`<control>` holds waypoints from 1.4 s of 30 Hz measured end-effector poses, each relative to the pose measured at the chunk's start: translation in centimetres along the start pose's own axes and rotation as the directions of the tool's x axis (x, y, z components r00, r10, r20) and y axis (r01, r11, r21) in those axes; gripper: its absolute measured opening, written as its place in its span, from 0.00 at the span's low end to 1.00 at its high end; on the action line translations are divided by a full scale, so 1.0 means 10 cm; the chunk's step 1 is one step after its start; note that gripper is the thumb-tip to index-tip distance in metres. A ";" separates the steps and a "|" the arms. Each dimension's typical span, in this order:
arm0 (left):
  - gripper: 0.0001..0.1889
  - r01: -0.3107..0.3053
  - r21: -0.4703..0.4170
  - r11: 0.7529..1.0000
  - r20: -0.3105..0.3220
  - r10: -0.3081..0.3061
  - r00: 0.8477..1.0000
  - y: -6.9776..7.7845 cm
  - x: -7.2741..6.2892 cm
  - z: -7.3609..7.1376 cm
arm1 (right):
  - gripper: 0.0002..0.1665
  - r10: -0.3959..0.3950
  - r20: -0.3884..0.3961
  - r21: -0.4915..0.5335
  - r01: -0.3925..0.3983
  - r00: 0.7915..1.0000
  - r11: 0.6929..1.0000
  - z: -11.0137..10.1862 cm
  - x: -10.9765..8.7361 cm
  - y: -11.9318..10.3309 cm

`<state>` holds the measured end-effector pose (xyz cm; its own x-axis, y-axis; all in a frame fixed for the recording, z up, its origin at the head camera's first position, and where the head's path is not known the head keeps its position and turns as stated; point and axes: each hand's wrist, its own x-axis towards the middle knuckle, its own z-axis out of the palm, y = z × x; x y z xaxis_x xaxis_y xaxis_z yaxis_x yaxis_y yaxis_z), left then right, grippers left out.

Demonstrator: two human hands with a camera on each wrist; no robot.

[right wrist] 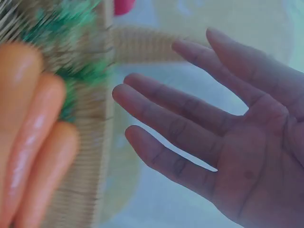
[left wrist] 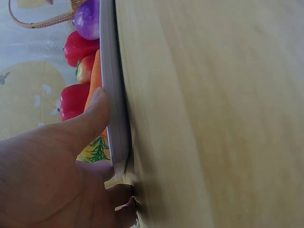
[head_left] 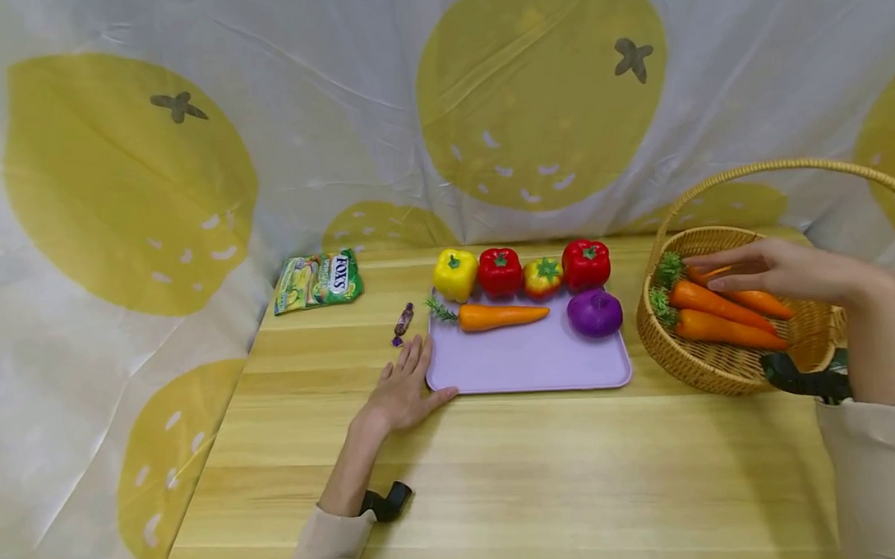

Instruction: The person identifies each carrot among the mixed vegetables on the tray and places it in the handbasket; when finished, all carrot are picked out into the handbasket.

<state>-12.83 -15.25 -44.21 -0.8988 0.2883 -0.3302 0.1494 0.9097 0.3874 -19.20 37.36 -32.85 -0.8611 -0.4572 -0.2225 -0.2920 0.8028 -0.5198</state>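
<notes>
My left hand (head_left: 400, 394) rests at the front left corner of a lilac tray (head_left: 524, 363), fingers extended along its left side. In the left wrist view the thumb (left wrist: 99, 107) touches the tray's rim. On the tray lie an orange carrot (head_left: 504, 316) and a purple onion (head_left: 595, 314). Along its back edge sit a yellow bell pepper (head_left: 456, 279), a red one (head_left: 501, 276), a yellow-red one (head_left: 544, 279) and another red one (head_left: 587, 266). Over the wicker basket (head_left: 680, 366) hovers my right hand (head_left: 810, 271), spread and holding nothing. Several carrots (head_left: 726, 329) lie inside the basket.
A green snack packet (head_left: 318, 281) lies at the back left of the wooden table (head_left: 573, 472). Near the tray's left side is a small wrapped candy (head_left: 403, 322). The basket's tall handle (head_left: 769, 168) arches upward. A lemon-print cloth (head_left: 338, 110) hangs behind.
</notes>
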 end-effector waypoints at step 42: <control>0.49 0.013 -0.008 1.000 -0.001 -0.013 1.000 0.01 -0.02 -0.01 | 0.21 -0.255 -0.213 0.284 0.309 0.943 0.908 1.58 1.58 -1.49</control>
<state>-12.70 -15.23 -43.98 -0.9013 0.2756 -0.3342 0.1341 0.9111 0.3898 -21.85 12.17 -41.64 -0.8265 -0.5543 0.0982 -0.4131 0.4788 -0.7747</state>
